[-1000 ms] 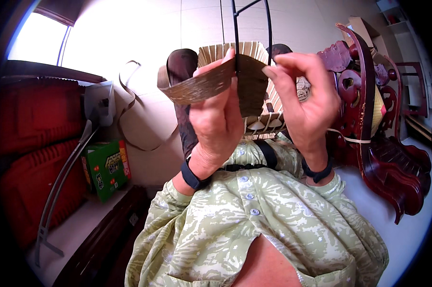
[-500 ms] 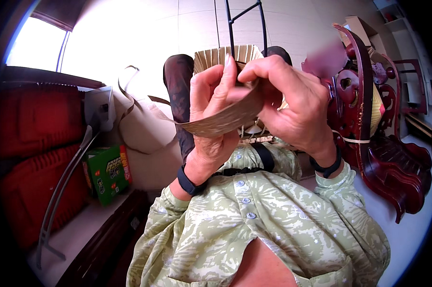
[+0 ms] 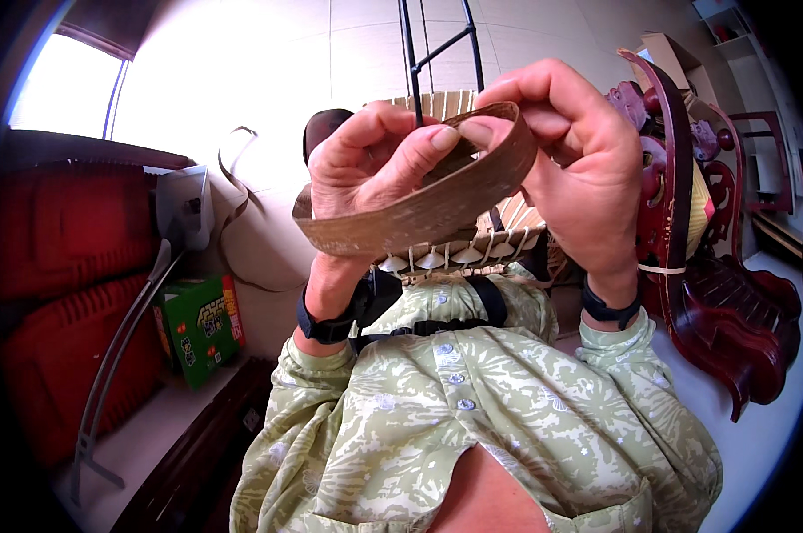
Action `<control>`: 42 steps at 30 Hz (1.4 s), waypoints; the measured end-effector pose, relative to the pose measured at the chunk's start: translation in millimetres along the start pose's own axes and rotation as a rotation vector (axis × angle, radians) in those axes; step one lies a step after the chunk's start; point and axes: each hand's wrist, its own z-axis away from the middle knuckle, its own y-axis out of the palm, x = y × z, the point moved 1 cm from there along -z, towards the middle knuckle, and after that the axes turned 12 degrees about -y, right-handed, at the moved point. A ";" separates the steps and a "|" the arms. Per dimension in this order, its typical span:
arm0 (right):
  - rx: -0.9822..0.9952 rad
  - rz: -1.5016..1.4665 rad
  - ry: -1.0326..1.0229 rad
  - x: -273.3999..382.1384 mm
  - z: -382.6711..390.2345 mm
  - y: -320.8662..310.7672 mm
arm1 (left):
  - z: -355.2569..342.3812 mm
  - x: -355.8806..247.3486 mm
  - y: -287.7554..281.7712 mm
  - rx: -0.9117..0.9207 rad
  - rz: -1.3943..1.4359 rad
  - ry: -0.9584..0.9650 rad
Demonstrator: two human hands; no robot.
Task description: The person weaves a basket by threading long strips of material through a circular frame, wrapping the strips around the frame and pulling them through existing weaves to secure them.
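Note:
A long, flat brown strip (image 3: pixel 410 218), like dried leaf or bark, bends in a loop around both my hands. My left hand (image 3: pixel 352 164) is closed, its thumb pressed toward the strip's upper edge. Across from it, my right hand (image 3: pixel 592 169) pinches the strip where it curves at the right. The thumb tips almost meet inside the loop; the fingertips behind are partly hidden. Beneath the hands, in my lap, sits a tan basket-like piece (image 3: pixel 459 255) with pale cord laced along its edge. My hands cover much of it.
A black metal frame (image 3: pixel 446 43) rises beyond my hands. On the left are red stacked cases (image 3: pixel 72 222), a green box (image 3: pixel 197 329) and a grey curved stand (image 3: pixel 121 346). Another brown strip (image 3: pixel 232 178) curls on the floor. Carved dark-red wooden furniture (image 3: pixel 686 204) stands at the right.
Both hands have moved apart, with the left going left and the right going right and up. The strip has opened into a wider loop, and more of the laced edge shows below.

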 end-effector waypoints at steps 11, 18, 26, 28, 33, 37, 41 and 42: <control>0.243 -0.510 0.165 -50.8 -19.7 -14.6 | -1.6 -0.7 17.8 -0.267 -0.620 0.144; 0.440 -1.138 0.192 -106.9 -31.3 -16.5 | 3.3 -4.9 14.3 -0.145 -0.405 -0.161; 0.571 -1.262 0.141 -112.2 -38.7 -45.9 | 7.0 -4.5 18.3 -0.102 -0.414 -0.163; 0.547 -1.256 0.110 -104.7 -41.2 -62.1 | 11.2 -3.5 17.3 -0.106 -0.410 -0.139; 0.199 -1.678 0.066 -86.0 -25.9 -137.9 | 8.3 0.3 11.4 -0.046 -0.384 -0.153; -0.304 -1.319 0.029 -102.0 4.0 -225.9 | 14.4 -5.4 18.1 -0.141 -0.503 -0.154; -0.691 -0.867 0.187 -154.2 82.8 -345.2 | 15.3 -10.8 18.7 -0.202 -0.599 -0.221; -0.775 -0.717 0.268 -162.8 110.0 -376.1 | 13.5 -13.3 23.0 -0.192 -0.628 -0.233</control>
